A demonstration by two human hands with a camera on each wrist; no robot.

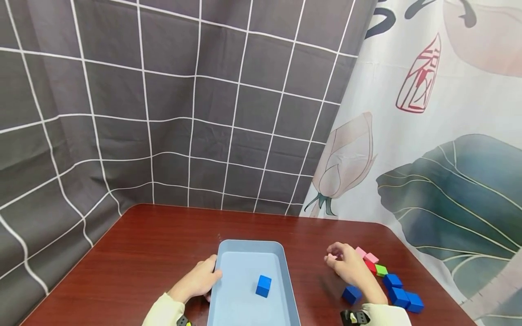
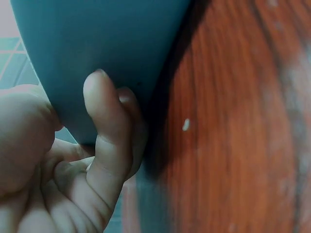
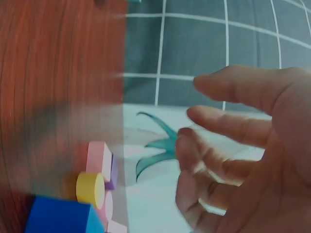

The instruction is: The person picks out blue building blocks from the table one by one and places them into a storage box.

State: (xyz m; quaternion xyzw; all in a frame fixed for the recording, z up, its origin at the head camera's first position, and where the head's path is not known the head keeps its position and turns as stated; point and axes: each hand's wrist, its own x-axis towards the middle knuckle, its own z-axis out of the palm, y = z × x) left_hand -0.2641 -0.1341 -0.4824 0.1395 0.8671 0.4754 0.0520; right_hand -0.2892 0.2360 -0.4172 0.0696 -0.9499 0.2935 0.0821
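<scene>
Left wall of the tray point(image 1: 250, 245) blocked: my left hand point(image 1: 198, 278) grips it. Inside, room left and far of the blue cube point(image 1: 263, 286). Wide strip of table point(image 1: 311, 258) lets me pass between the tray's right wall and my right hand point(image 1: 344, 263). Right of that, pink blocks point(image 1: 371, 258), red block point(image 1: 371, 267), green block point(image 1: 381, 270) crowd the way; three blue blocks point(image 1: 398, 297) nearer. Lone blue block point(image 1: 351, 294) obstructs left of my right wrist. Grey curtain point(image 1: 175, 99) bounds the far side.

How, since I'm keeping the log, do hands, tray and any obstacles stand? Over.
Left hand gripping tray. Right hand over table, nothing visibly held. One blue block in tray. Possible obstacle toward tray: its right wall.
</scene>
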